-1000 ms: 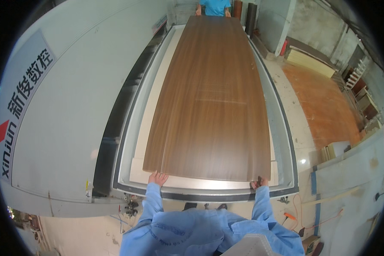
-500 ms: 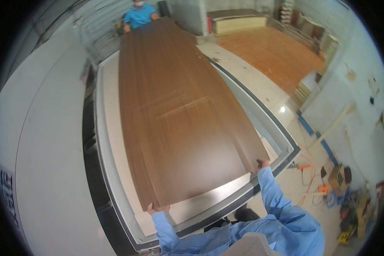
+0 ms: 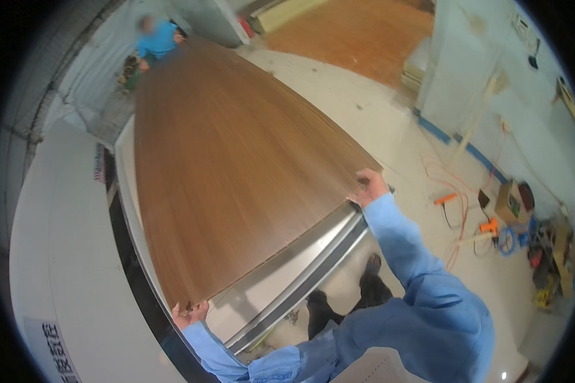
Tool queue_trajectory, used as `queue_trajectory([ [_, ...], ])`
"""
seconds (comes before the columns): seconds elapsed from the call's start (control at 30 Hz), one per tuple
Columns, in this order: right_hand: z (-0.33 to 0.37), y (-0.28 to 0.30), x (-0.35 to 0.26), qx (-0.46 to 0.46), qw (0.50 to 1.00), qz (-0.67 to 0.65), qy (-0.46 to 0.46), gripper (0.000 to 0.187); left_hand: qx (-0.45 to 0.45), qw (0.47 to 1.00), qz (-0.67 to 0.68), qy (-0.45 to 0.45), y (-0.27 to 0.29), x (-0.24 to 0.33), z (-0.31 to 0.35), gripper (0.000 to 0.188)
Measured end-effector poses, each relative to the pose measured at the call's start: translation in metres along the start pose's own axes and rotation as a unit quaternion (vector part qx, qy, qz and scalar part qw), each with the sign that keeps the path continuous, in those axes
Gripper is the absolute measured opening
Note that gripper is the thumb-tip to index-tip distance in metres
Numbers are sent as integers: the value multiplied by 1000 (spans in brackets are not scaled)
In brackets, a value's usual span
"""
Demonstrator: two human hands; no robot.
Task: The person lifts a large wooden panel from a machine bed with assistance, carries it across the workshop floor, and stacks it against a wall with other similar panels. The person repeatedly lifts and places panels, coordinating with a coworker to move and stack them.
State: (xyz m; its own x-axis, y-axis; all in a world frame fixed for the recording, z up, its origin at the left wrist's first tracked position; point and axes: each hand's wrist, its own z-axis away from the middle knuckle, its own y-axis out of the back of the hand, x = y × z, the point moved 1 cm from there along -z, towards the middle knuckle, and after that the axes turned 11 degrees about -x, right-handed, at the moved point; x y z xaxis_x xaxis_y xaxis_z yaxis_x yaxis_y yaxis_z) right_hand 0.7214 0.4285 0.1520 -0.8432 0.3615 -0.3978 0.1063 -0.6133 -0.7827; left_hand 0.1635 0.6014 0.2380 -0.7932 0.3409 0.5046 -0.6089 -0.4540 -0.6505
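Observation:
A long brown wood-grain panel (image 3: 236, 166) stretches from my hands to the far end. My left hand (image 3: 191, 314) is closed on its near left corner, fingers curled round the edge. My right hand (image 3: 368, 188) grips the near right corner. The near edge is held up above a grey-rimmed machine bed (image 3: 300, 284), whose pale surface shows beneath it. At the far end a person in a blue shirt (image 3: 156, 39) has hands at the panel; their grip is too blurred to make out.
A large white machine body (image 3: 70, 242) stands close on the left. Orange tools (image 3: 490, 226), cords and a cardboard box (image 3: 512, 203) lie on the floor at right by the wall. A brown sheet (image 3: 345, 38) lies at the back right. My feet show below the bed's edge.
The panel has risen off the bed at my end, and its near right corner now reaches out over the bed's rim. My view has turned to the right. Both my hands keep their hold.

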Motion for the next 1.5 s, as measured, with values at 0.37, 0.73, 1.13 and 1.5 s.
queue_trajectory([
  [0.37, -39, 77, -178, 15, 945, 311, 101, 41, -43, 997, 36, 48, -106, -166, 36, 58],
  [0.73, -195, 294, -422, 166, 977, 112, -75, 38, 30, 996, -14, 77, -197, -445, 84, 57],
  [1.13, -233, 394, -534, 178, 976, 17, -124, 33, 67, 983, -16, 168, -247, -588, 44, 43],
  [1.5, -343, 351, -520, 215, 974, -54, -44, 30, -110, 955, -154, 230, -413, -638, -126, 46],
])
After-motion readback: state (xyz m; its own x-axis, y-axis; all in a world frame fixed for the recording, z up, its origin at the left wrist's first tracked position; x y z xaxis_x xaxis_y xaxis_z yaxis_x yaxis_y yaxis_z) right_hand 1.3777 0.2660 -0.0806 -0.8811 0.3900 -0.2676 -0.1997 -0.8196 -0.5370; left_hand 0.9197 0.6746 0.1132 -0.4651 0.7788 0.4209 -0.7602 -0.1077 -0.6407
